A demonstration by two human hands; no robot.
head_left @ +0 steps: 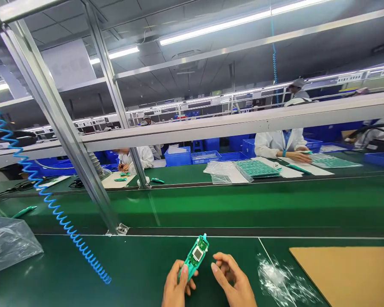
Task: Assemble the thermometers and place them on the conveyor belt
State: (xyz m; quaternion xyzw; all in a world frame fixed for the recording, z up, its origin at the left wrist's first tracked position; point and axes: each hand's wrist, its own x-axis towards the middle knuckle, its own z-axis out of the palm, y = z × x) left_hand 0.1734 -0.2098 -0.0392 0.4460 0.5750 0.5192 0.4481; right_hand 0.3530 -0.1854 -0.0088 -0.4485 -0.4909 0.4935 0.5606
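your left hand (175, 281) has hold of the green handheld device housing (190, 265) by its lower end, the thumb laid over the front and the fingers wrapped behind. the housing is tilted, its narrow tip pointing away from you and a little to the right, above the bench (137, 268). its open face is up, showing the circuit board (202, 244) and the pale-framed square part (197, 254) on it.

your right hand (234, 279) is just beside it, not touching; that grip is partly open, thumb and forefinger apart, the other fingers curled, with nothing visible in it.

to handle this well, i'd hold the housing by its sides and leave your left thumb low, clear of the board. bring the right fingertips in at the edges rather than across the square part, and press lightly. stay above the bare bench, well away from the crumpled clear plastic (275, 276) to the right, which could snag, and from the blue coiled hose (73, 236) at left.
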